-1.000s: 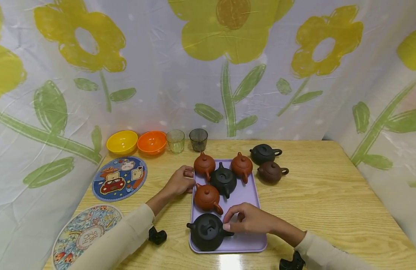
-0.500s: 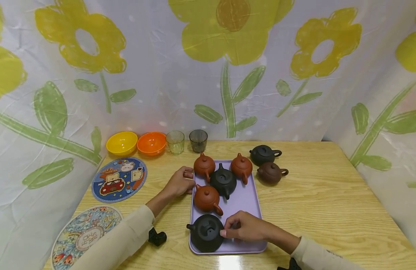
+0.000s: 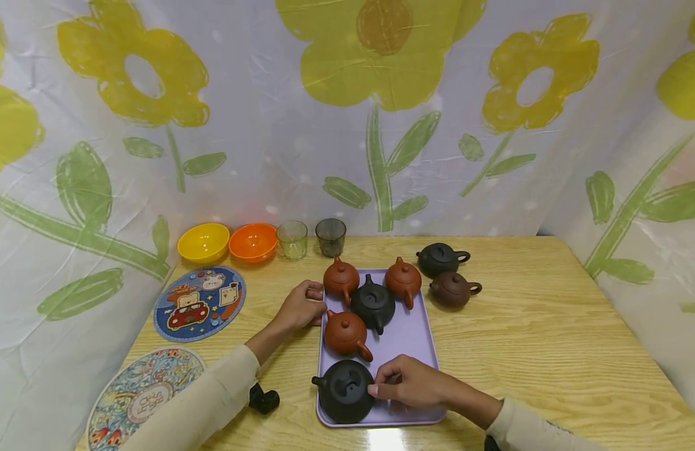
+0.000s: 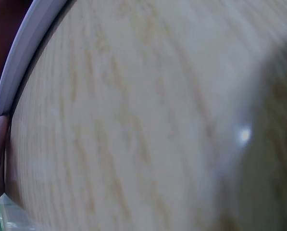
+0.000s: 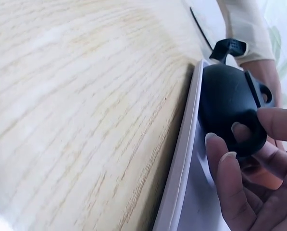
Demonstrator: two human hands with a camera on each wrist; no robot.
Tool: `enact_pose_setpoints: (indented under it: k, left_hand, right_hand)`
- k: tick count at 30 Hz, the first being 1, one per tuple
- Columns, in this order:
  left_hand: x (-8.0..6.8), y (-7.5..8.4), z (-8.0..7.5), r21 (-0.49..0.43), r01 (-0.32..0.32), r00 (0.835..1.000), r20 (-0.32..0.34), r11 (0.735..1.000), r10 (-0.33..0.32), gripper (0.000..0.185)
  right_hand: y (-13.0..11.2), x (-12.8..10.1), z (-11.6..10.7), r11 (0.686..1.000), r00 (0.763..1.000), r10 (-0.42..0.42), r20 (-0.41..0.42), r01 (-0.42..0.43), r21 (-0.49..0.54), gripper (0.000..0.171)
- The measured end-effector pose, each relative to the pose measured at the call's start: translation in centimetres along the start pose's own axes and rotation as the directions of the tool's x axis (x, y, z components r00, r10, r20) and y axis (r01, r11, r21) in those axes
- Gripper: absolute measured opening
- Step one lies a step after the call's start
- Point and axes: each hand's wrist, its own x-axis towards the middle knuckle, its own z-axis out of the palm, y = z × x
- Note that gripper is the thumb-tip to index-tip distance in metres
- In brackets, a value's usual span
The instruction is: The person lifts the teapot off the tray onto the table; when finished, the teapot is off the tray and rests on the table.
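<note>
Fingers of the right hand (image 3: 415,383) curl around the handle of the black teapot (image 3: 344,391), which sits at the near end of the purple tray (image 3: 415,326) on the wooden table (image 3: 550,338). The left hand (image 3: 300,305) rests against the tray's left edge, fingers curled over the rim beside a brown teapot (image 3: 340,279). Two more teapots (image 3: 449,275) stand off the tray to its right.

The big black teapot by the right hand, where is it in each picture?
Head: black teapot at the tray's near end, lower middle, right hand at its handle.
Left wrist: not in view.
Right wrist: right of centre, fingers in front of it.
Shared landmark: the purple tray rim.
</note>
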Motion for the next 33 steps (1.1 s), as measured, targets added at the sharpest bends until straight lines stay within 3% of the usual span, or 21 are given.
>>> enact_pose_setpoints:
  k: [13,33]
  left_hand:
    - [0.1,0.0,0.1,-0.004,0.008,1.0,0.006,1.0,-0.008,0.051]
    - [0.2,-0.1,0.0,0.009,0.01,1.0,0.009,1.0,-0.01,0.052]
  right_hand:
    - [-0.3,-0.5,-0.5,1.0,1.0,-0.002,0.0,0.002,0.002,0.031]
    - [-0.3,-2.7,-5.6,0.997,0.996,-0.062,0.068,0.065,-0.044,0.031]
